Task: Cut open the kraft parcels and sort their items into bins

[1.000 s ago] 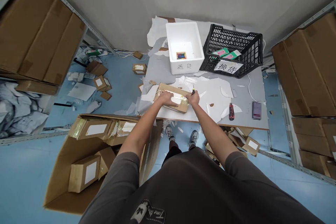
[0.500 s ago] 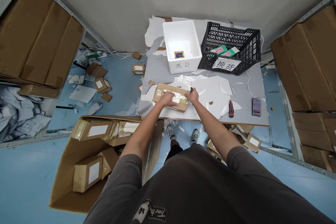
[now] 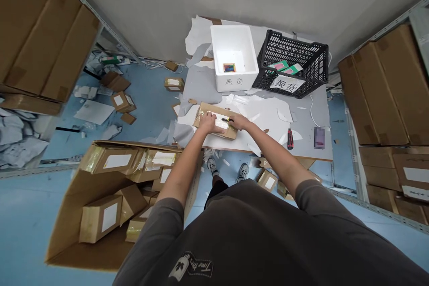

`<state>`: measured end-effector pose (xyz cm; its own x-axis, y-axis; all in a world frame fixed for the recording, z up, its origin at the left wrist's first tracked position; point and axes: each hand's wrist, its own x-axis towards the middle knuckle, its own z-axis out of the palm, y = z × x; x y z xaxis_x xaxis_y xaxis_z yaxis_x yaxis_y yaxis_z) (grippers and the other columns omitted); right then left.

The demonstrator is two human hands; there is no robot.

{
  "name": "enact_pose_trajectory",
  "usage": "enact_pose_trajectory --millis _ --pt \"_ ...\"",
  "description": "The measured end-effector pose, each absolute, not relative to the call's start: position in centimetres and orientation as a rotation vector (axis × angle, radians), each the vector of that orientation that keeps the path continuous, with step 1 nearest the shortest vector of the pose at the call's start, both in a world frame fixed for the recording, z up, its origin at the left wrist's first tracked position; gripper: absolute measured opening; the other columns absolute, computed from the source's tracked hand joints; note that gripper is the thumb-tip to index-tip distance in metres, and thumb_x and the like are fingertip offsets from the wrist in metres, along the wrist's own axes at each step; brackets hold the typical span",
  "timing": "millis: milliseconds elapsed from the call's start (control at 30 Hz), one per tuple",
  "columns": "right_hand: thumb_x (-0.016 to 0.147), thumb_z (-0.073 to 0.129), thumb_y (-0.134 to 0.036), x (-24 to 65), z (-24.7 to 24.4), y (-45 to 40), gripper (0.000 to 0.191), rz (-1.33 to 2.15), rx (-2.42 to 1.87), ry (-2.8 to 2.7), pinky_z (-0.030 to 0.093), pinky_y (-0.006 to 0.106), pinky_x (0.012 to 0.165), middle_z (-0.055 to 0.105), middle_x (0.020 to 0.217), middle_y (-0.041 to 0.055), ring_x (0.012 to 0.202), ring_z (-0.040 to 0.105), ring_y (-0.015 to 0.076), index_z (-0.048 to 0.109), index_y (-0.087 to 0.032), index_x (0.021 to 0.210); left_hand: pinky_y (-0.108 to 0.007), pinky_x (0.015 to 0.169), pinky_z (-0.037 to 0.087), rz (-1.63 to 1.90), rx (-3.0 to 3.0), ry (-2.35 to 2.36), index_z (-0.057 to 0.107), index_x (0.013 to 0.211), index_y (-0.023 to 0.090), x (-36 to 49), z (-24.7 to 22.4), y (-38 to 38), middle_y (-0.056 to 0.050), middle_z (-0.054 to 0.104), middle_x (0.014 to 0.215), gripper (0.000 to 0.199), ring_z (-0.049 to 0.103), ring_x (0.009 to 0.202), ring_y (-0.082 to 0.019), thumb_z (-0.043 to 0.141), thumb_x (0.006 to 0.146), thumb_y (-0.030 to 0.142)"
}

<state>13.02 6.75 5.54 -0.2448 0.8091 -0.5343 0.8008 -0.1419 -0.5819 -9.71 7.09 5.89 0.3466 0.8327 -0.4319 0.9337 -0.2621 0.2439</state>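
Note:
A taped cardboard box (image 3: 231, 133) with a white label lies on the paper-strewn table, near its front edge. My left hand (image 3: 209, 123) rests on the left part of the box with its fingers spread, pressing on the top. In my right hand (image 3: 239, 122) is a dark utility knife (image 3: 228, 119), its tip pointing left over the label. Whether the blade touches the box I cannot tell. A red and black utility knife (image 3: 290, 139) lies on the table to the right of my right forearm.
Behind the box stand a white foam bin (image 3: 236, 82) and a black plastic crate (image 3: 291, 85) holding green and pink packets. A phone (image 3: 319, 137) lies at the table's right. A big open carton (image 3: 67, 214) of small boxes stands at lower left; shelves flank both sides.
My right hand has come left over the box top, and the knife has swung from pointing away to pointing left across the label. My left hand stays on the box.

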Motion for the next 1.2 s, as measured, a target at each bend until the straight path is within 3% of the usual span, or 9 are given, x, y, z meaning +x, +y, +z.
enact_pose_trajectory --millis 100,233,400,600,733,900,1067,1200 --pt "0.09 0.087 -0.045 12.3 5.2 8.0 0.028 1.319 -1.941 -2.201 0.05 0.03 0.07 0.072 0.076 0.0038 0.071 0.068 0.0233 0.07 -0.023 0.087 -0.059 0.132 0.028 -0.264 2.163 1.472 0.067 0.14 0.026 -10.6 5.6 7.2 -0.017 0.059 0.151 0.098 0.044 0.15 -0.046 0.091 0.062 0.081" --pt "0.086 0.088 -0.031 11.2 4.9 9.1 0.021 1.235 -1.938 -2.435 0.052 0.035 0.083 0.074 0.081 0.0073 0.092 0.074 0.0303 0.069 -0.022 0.082 -0.062 0.131 0.027 -0.238 2.165 1.459 0.067 0.14 0.028 -10.9 5.1 7.2 -0.017 0.059 0.152 0.096 0.042 0.152 -0.047 0.092 0.062 0.079" --pt "0.071 0.09 -0.008 10.4 4.7 8.7 0.033 1.132 -2.052 -2.614 0.052 0.045 0.098 0.072 0.082 0.0091 0.107 0.073 0.036 0.061 -0.023 0.068 -0.061 0.13 0.029 -0.234 2.142 1.472 0.069 0.135 0.027 -10.7 4.7 7.1 -0.016 0.058 0.153 0.094 0.042 0.152 -0.045 0.093 0.06 0.079" --pt "0.072 0.085 -0.001 13.9 5.1 6.0 0.032 1.101 -2.214 -2.419 0.051 0.052 0.1 0.07 0.081 0.0101 0.115 0.072 0.0394 0.061 -0.023 0.07 -0.056 0.129 0.033 -0.228 2.091 1.498 0.067 0.133 0.026 -10.6 4.7 7.4 -0.016 0.059 0.152 0.093 0.045 0.149 -0.043 0.094 0.06 0.077" --pt "0.077 0.089 -0.016 16.4 5.1 5.1 0.026 1.081 -2.132 -2.359 0.056 0.049 0.09 0.066 0.073 0.0079 0.1 0.074 0.0369 0.064 -0.024 0.075 -0.056 0.131 0.031 -0.215 2.11 1.504 0.067 0.134 0.028 -10.5 4.8 7.1 -0.015 0.059 0.151 0.089 0.045 0.15 -0.042 0.094 0.063 0.074" --pt "0.09 0.084 -0.048 20.1 6.0 3.0 0.032 1.4 -2.107 -2.181 0.053 0.035 0.06 0.06 0.063 0.0017 0.054 0.063 0.021 0.063 -0.025 0.08 -0.068 0.135 0.013 -0.204 2.212 1.494 0.065 0.142 0.029 -10.7 5.7 6.4 -0.016 0.06 0.151 0.089 0.042 0.152 -0.046 0.09 0.07 0.074" --pt "0.09 0.085 -0.047 21.9 6.4 -1.6 0.034 1.666 -2.08 -1.55 0.04 0.028 0.048 0.058 0.056 -0.0041 0.04 0.05 0.0147 0.06 -0.025 0.083 -0.069 0.134 0.011 -0.259 2.352 1.323 0.062 0.148 0.03 -9.1 7.2 5.8 -0.017 0.054 0.158 0.1 0.039 0.153 -0.048 0.094 0.064 0.073" --pt "0.095 0.08 -0.048 21.0 5.6 -3.5 0.037 1.647 -2.014 -1.366 0.036 0.027 0.045 0.056 0.053 -0.0078 0.036 0.048 0.014 0.053 -0.026 0.082 -0.061 0.134 0.017 -0.292 2.423 1.106 0.062 0.146 0.028 -5.8 7.7 4.9 -0.017 0.054 0.158 0.095 0.04 0.152 -0.045 0.099 0.063 0.055"
